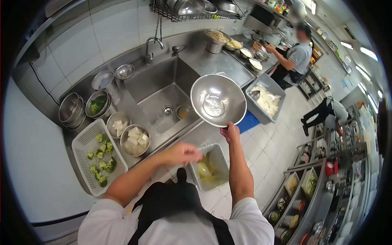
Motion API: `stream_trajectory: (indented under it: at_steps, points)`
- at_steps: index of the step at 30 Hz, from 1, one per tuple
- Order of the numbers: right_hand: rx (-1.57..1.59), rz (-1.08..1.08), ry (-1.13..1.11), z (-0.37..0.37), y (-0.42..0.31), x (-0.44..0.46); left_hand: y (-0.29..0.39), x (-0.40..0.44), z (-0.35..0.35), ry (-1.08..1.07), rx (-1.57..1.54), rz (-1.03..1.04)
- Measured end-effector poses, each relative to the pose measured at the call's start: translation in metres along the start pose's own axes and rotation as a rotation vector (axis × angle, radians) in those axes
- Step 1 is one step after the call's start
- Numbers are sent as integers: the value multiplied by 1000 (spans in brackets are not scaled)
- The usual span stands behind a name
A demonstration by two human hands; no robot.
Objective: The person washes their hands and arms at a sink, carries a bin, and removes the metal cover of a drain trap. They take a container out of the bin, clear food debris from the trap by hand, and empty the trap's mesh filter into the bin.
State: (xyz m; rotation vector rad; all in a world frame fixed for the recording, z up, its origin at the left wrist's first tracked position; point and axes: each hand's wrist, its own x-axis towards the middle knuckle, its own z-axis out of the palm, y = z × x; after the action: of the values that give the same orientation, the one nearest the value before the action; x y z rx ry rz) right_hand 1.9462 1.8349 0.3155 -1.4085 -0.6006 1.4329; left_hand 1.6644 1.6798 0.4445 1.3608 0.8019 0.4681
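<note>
My right hand (231, 133) grips the near rim of a large steel mixing bowl (218, 100). The bowl is tilted toward me over the sink's right edge, and its shiny inside looks wet. My left hand (183, 154) is raised between the counter edge and a grey bin (209, 183); motion blurs its fingers, so whether they are closed is unclear. Yellowish-green scraps lie in that bin, below and between my hands. A steel sink (153, 92) is ahead of me, with a small bowl of brownish liquid (184, 112) near its drain.
Left counter: a white basket (79, 158) of broccoli, bowls of white chunks (136, 141), stacked bowls (70, 107). A faucet (152, 45) rises behind the sink. A grey tub (250, 107) of white food stands right. A co-worker (300, 53) stands farther along the counter; another person (326, 112) bends over behind.
</note>
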Motion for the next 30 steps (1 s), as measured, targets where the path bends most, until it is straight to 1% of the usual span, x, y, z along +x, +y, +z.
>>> stream_trajectory:
  at_steps: [1, 3, 5, 6, 9, 11, 14, 17, 19, 20, 23, 24, 25, 27, 28, 30]
  points:
    - [-2, -2, -9, 9, -10, 22, -23, 2, -2, -51, 23, -128]
    - [17, -4, -50, 25, -26, 70, -82, 2, -10, 13, -43, -274]
    - [23, -15, -71, 51, -47, 109, -130, -16, -18, 159, 55, -334]
    - [60, 5, -108, 60, -50, 140, -137, -29, -23, 218, 59, -390]
    - [3, -41, -87, 100, -64, 215, -162, -72, -30, 384, -12, -599]
    - [52, 9, -89, 130, -79, 250, -182, -103, -26, 530, -142, -721]
    - [109, 40, -143, 167, -92, 308, -192, -143, -15, 713, -238, -902]
    - [124, 49, -143, 202, -108, 335, -233, -187, 4, 979, -346, -992]
    - [140, 49, -119, 225, -114, 347, -245, -204, 15, 1086, -419, -1054]
    - [132, 71, -143, 232, -114, 361, -251, -214, 21, 1144, -458, -1084]
    - [181, 83, -163, 250, -107, 403, -297, -254, 36, 1144, -837, -956]
    - [205, 65, -145, 256, -105, 410, -304, -257, 38, 1125, -878, -964]
    - [226, 49, -123, 262, -107, 412, -301, -254, 45, 1171, -788, -933]
    - [160, 33, -170, 263, -110, 414, -304, -244, 56, 1244, -550, -917]
    - [135, 20, -190, 257, -106, 406, -291, -234, 58, 1212, -539, -982]
    - [118, -37, -233, 257, -110, 385, -260, -204, 36, 1150, -479, -1075]
